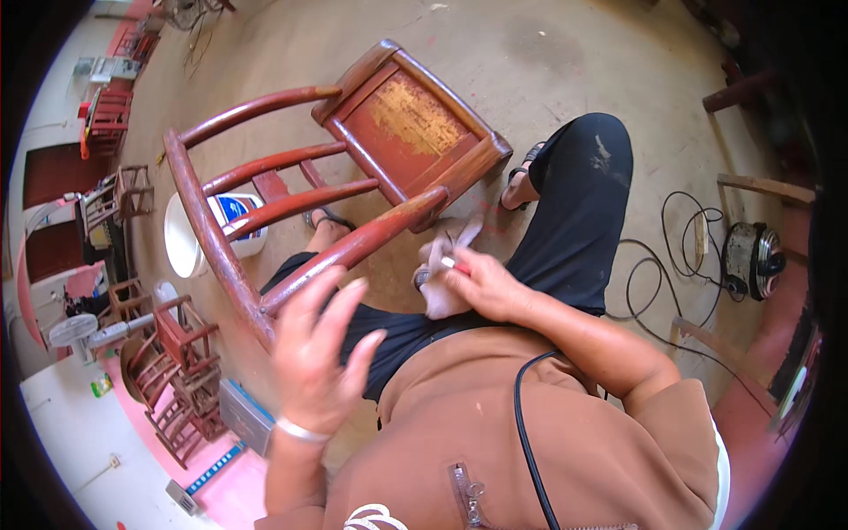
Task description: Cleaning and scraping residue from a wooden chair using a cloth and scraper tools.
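A red-painted wooden chair [225,291] lies tipped before me, its backrest rails toward me and its worn seat panel [417,122] facing up; the paint there is rubbed to yellowish wood. My left hand [318,351] is raised close to the lower end of the backrest, fingers spread, with a pale bangle at the wrist; nothing shows in it. My right hand [480,281] is closed on a whitish cloth [444,298] above my lap. A small red-and-white item also shows at its fingers; I cannot tell what it is.
Behind the backrest rails lies a white plastic bucket [182,235]. Small wooden chairs [185,338] and a white fan [73,329] stand along the left wall. On the right, a black cable [636,265] loops over the floor near a round metal machine [752,262].
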Demonstrator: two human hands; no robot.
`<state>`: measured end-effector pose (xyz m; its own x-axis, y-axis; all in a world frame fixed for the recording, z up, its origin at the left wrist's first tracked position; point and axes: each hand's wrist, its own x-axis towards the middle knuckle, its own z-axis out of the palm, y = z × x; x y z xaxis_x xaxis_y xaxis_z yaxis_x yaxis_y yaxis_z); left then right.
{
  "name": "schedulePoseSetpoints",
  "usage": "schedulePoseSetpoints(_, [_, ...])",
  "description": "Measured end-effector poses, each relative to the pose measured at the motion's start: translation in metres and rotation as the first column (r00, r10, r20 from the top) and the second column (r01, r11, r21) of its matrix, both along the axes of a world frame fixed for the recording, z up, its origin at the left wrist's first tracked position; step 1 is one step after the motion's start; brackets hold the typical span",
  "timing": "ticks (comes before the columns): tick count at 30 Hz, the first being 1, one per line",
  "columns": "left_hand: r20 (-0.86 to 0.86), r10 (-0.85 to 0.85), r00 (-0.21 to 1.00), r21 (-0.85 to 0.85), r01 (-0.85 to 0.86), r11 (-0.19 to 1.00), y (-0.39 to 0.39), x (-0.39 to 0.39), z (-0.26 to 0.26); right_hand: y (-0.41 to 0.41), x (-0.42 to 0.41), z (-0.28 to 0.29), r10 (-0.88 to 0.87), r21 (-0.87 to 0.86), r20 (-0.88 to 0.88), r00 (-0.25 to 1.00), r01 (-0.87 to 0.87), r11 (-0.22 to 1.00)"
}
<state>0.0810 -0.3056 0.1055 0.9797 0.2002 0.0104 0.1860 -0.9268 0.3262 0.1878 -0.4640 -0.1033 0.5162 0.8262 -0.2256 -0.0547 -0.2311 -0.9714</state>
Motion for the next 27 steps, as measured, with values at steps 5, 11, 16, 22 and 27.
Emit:
schedulePoseSetpoints(5, [-0.047, -0.156, 0.987, 0.379, 0.162, 0.911, 0.090, -0.053, -0.008, 0.017, 0.022, -0.036, -0.103, -0.348, 0.007, 0.995, 0.099, 0.932])
schedulePoseSetpoints(11, [0.259, -0.477, 0.840, 0.375, 0.367, 0.851, 0.123, -0.017, -0.018, 0.044, 0.016, -0.073, -0.008, -0.522, 0.115, 0.993, 0.067, 0.850])
schedulePoseSetpoints(16, [0.397, -0.546, 0.737, 0.352, 0.428, 0.833, 0.156, 0.048, 0.011, 0.042, 0.033, -0.075, -0.277, -0.328, 0.107, 0.955, 0.297, 0.897])
schedulePoseSetpoints(22, [0.540, -0.504, 0.674, 0.226, 0.461, 0.858, 0.201, 0.082, 0.019, 0.061, 0.052, -0.053, -0.439, -0.147, 0.031, 0.898, 0.439, 0.886])
schedulePoseSetpoints(27, [0.409, -0.549, 0.729, 0.328, 0.444, 0.834, 0.202, 0.085, 0.030, 0.077, 0.078, -0.041, -0.473, -0.092, 0.132, 0.871, 0.486, 0.869])
